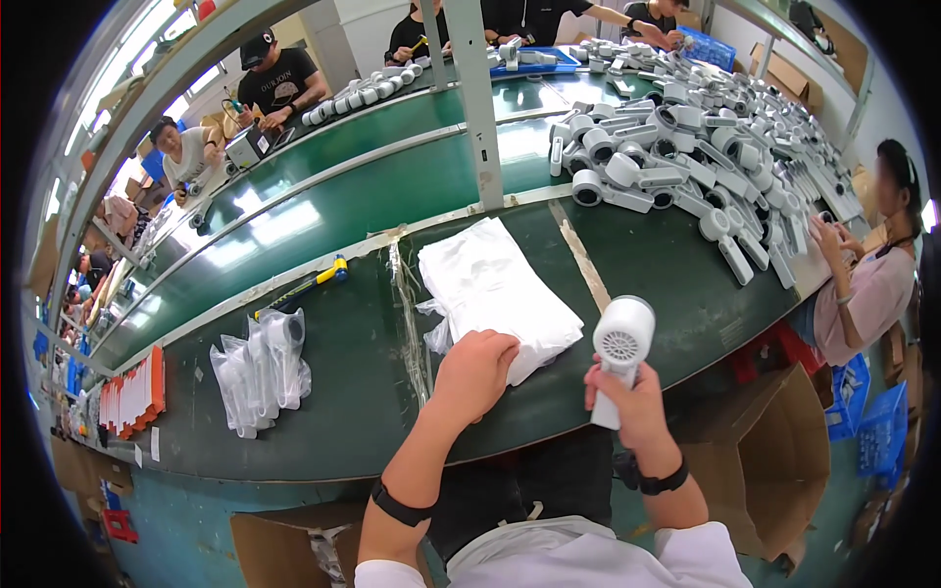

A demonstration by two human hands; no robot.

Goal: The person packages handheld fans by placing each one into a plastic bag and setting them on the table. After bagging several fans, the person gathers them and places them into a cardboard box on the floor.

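My right hand (pixel 632 400) is wrapped around the handle of a small white handheld fan (pixel 624 331), its round grille facing me above the table's near edge. To the left of it, a stack of white plastic bags (pixel 495 284) lies flat on the dark green table. My left hand (pixel 477 372) is at the near corner of this stack, its fingers curled and pinched on a bag's edge; the fingertips are partly hidden. Several fans in clear bags (pixel 260 367) lie together farther left.
A large pile of white fans (pixel 686 157) covers the right of the table. A yellow and black tool (pixel 319 279) and orange-edged cards (pixel 134 394) lie left. Open cardboard boxes (pixel 774 456) stand below the near edge. A metal post (pixel 479 108) rises ahead; co-workers sit around.
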